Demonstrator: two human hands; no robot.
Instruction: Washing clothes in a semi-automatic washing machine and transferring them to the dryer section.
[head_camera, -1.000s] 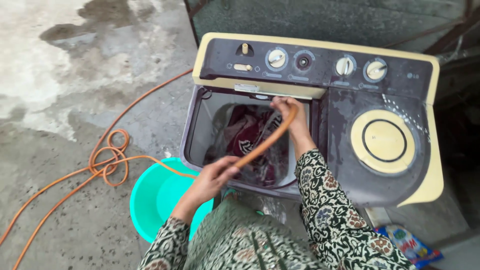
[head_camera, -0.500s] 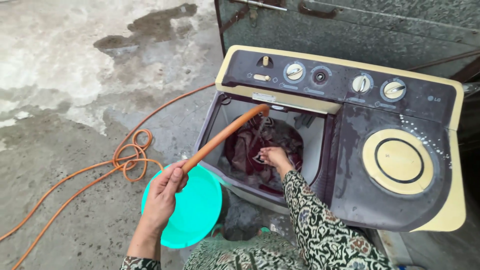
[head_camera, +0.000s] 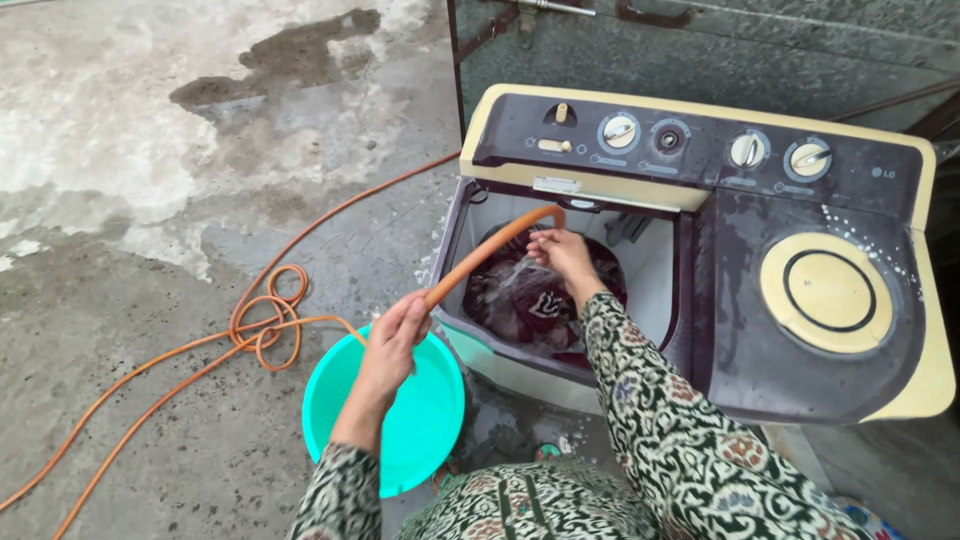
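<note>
two hands at the wash tub, water running

both hands work over the open wash tub of a twin-tub washing machine that stands on the wet concrete floor. the left hand has its fingers curled tight round an orange hose, gripping it just above a turquoise basin on the floor beside the machine. from that grip the hose rises in an arc over the tub's near rim, and its mouth hangs above the dark red clothes lying in the tub; water appears to be streaming out of it. behind the grip, the hose trails in loops across the floor.

the right hand is down in the tub right at the stream, fingers loosely bent; whether they grasp cloth or only touch the water i cannot tell.

judging by this, the step in hand is wetting or rinsing the clothes. the next move calls for keeping the hose mouth aimed inside the rim while the right hand turns the cloth under the water, so nothing spills toward the dials.
</note>
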